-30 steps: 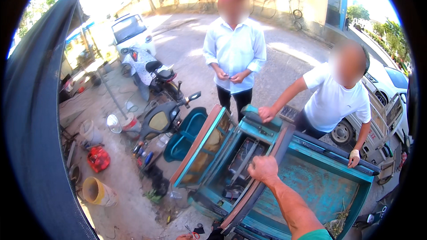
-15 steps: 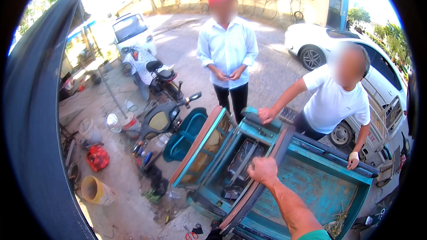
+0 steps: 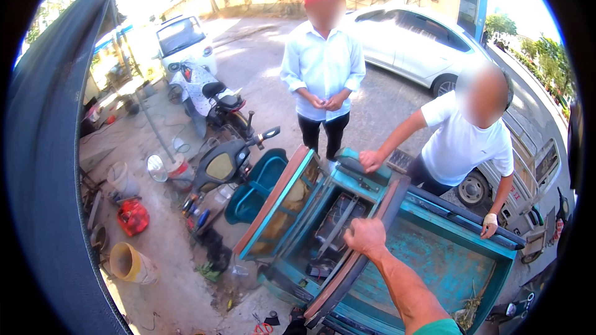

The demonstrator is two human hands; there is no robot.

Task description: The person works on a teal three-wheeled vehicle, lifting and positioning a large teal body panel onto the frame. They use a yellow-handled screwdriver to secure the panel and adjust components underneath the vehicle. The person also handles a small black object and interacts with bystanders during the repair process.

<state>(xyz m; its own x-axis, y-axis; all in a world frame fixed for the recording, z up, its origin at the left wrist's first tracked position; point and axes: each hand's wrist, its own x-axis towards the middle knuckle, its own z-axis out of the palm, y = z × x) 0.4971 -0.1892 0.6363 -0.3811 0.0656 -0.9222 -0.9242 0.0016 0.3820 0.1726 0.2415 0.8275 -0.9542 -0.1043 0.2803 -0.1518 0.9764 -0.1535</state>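
Note:
My right hand (image 3: 366, 236), at the end of a green sleeve, is closed over the brown-and-black rail (image 3: 386, 206) between a compartment and the cargo bed of a teal cargo tricycle; the undersides of its fingers are hidden. In the open compartment (image 3: 336, 223), just left of the hand, are a dark box-shaped unit and a metal bar across it. A hinged lid (image 3: 277, 205) with a brown edge and teal frame stands raised on the compartment's left. The teal cargo bed (image 3: 428, 260) lies to the right, with dry plant bits in its near corner. My left hand is out of view.
A person in a white T-shirt (image 3: 467, 133) rests both hands on the tricycle's far side. Another, in a white shirt (image 3: 324, 71), stands beyond. Scooters (image 3: 220, 167), a yellow bucket (image 3: 133, 265), a red bag (image 3: 133, 218) and red-handled pliers (image 3: 263, 327) are on the left and near ground.
A white car behind the two people has moved left across the road. The person in the white shirt has shifted slightly right. My right hand stays on the rail.

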